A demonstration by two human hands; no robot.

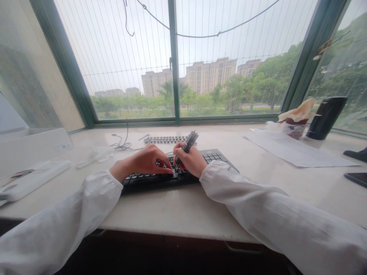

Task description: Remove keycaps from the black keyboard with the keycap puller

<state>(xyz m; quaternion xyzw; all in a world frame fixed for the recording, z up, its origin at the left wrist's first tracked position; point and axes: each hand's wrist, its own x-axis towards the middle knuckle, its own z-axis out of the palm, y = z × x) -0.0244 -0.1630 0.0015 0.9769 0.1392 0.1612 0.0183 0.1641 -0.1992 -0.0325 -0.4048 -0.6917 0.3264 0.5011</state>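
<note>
A black keyboard lies on the white counter, with many keycaps off its middle and its number pad uncovered at the right. My left hand rests over its left part, index finger and thumb pinched together just above the front edge; anything between the tips is too small to make out. In my right hand is a dark grey brush, gripped in a fist-like hold and tilted, its wider end upward. The lower end points at the exposed key sockets. Rows of loose keycaps lie behind the keyboard.
A coiled cable and clear plastic wrap are at the left, near a white box. To the right are a paper sheet, a black upright container and a phone. A window stands behind the counter.
</note>
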